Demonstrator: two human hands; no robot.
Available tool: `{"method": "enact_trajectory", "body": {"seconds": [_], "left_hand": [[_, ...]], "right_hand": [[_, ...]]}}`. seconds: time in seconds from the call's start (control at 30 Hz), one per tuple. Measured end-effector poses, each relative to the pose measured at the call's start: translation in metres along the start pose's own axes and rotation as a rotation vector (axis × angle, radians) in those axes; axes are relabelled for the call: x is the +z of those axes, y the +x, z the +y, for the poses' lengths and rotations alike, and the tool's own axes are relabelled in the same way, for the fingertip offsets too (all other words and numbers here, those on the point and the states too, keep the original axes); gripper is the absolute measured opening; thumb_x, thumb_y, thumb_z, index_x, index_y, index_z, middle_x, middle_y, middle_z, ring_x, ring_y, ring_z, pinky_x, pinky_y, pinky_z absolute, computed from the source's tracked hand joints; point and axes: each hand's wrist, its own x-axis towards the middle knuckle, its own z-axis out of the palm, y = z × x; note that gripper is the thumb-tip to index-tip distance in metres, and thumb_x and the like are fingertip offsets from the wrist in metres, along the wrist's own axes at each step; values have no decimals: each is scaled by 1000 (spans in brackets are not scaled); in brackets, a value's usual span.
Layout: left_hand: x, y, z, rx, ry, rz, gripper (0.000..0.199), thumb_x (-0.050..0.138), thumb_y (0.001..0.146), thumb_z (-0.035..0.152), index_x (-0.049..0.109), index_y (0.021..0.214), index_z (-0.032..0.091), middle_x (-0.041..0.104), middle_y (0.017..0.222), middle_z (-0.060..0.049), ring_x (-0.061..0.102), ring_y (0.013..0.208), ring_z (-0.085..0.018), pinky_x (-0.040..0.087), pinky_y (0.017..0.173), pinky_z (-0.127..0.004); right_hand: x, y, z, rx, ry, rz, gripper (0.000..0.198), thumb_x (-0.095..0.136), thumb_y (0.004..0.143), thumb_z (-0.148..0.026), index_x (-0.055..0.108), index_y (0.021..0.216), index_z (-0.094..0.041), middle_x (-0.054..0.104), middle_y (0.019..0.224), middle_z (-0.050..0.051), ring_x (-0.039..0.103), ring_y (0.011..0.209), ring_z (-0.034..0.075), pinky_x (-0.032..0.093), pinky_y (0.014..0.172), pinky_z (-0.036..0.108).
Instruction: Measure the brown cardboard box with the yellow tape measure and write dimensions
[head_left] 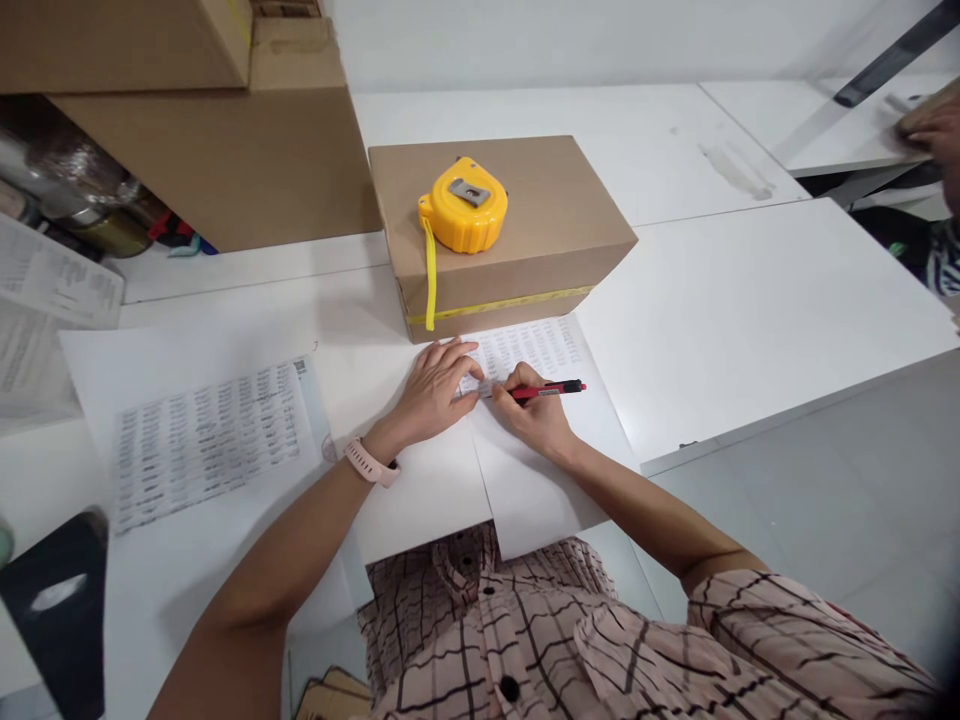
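My right hand grips a red and black pen, its tip down on a sheet of paper covered at the top with rows of small writing. Beside it, my left hand lies with fingers spread across the sheet's left edge and the table; a pink watch strap circles that wrist. Just beyond both hands stands a closed brown cardboard box that hides the far end of the sheet. A yellow tape measure rests on top, with a short length of yellow tape hanging over the front.
Another sheet with printed rows lies to the left. Larger cardboard boxes stack up at the back left. A dark flat object sits at lower left. At the far right, part of another person's hand shows.
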Motion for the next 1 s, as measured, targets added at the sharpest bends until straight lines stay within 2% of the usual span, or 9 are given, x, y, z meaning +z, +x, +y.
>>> {"method": "enact_trajectory", "body": {"seconds": [0.57, 1.0], "left_hand": [[2, 0, -1, 4, -14, 15, 18, 62, 90, 18, 58, 106, 24, 54, 149, -8, 40, 146, -29, 31, 120, -51], [0, 0, 0, 4, 0, 8, 19, 63, 90, 19, 59, 108, 23, 53, 150, -8, 39, 146, -29, 32, 120, -50]], "right_hand": [[-1, 0, -1, -32, -23, 11, 27, 60, 86, -27, 41, 67, -23, 39, 60, -7, 35, 55, 9, 29, 54, 27], [-1, 0, 1, -23, -18, 19, 30, 61, 88, -30, 40, 68, -23, 38, 60, -7, 34, 55, 9, 28, 54, 28]]}}
